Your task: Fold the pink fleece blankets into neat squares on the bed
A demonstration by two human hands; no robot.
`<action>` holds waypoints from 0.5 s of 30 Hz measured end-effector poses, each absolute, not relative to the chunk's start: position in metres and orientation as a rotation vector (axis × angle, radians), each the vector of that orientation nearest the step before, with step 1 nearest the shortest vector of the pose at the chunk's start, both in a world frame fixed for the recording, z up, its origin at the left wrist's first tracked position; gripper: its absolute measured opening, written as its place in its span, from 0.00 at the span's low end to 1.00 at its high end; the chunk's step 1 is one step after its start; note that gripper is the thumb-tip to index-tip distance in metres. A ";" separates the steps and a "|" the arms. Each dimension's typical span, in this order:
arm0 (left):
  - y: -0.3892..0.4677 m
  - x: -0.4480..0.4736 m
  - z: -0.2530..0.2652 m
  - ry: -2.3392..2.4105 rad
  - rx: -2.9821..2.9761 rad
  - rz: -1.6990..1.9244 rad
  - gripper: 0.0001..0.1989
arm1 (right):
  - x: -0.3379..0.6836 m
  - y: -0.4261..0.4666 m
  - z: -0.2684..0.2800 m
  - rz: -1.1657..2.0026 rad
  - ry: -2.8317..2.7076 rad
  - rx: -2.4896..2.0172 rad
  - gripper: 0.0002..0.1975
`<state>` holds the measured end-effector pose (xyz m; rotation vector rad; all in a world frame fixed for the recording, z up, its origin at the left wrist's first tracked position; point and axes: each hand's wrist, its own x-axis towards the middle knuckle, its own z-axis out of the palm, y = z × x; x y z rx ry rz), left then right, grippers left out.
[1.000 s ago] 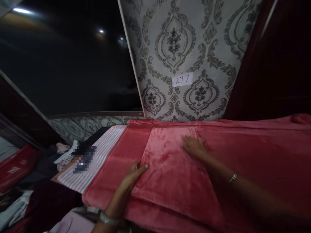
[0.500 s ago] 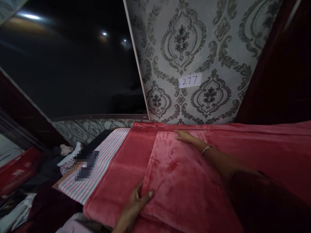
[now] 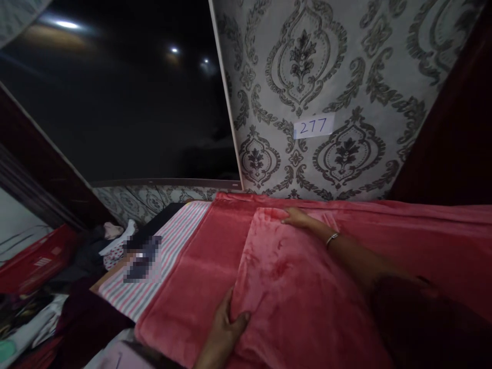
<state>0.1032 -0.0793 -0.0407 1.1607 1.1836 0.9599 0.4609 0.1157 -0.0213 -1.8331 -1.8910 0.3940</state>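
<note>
A soft red-pink plush blanket (image 3: 209, 266) lies spread over a surface, with a folded-over flap (image 3: 284, 287) on top of it. My left hand (image 3: 225, 328) is at the near left edge of that flap. Its thumb lies on top and its fingers run along the edge, closed on the fabric. At the flap's far edge, close to the wall, my right hand (image 3: 298, 217) pinches the cloth, its fingertips partly lost in the pile. A bracelet is on the right wrist.
Left of the blanket is a striped cloth (image 3: 175, 241) with a blurred-out dark item on it. A large dark screen (image 3: 134, 113) hangs above. A paper marked 277 (image 3: 314, 126) is on the patterned wall. Clothes (image 3: 73, 318) and a red box (image 3: 42, 256) are at left.
The view has shifted slightly, so most things appear further right. Both hands stay at the flap's edges. Near my right hand the flap's far edge looks a little more ruffled.
</note>
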 end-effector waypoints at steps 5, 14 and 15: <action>-0.079 0.104 -0.038 1.292 1.336 1.002 0.35 | 0.460 0.094 -0.019 0.173 -1.692 -1.791 0.13; -0.086 0.074 0.049 1.250 1.522 1.064 0.36 | 0.451 0.084 0.079 -0.153 -1.426 -1.494 0.12; -0.085 0.064 0.061 1.276 1.535 1.106 0.36 | 0.442 0.088 0.096 -0.168 -1.425 -1.476 0.11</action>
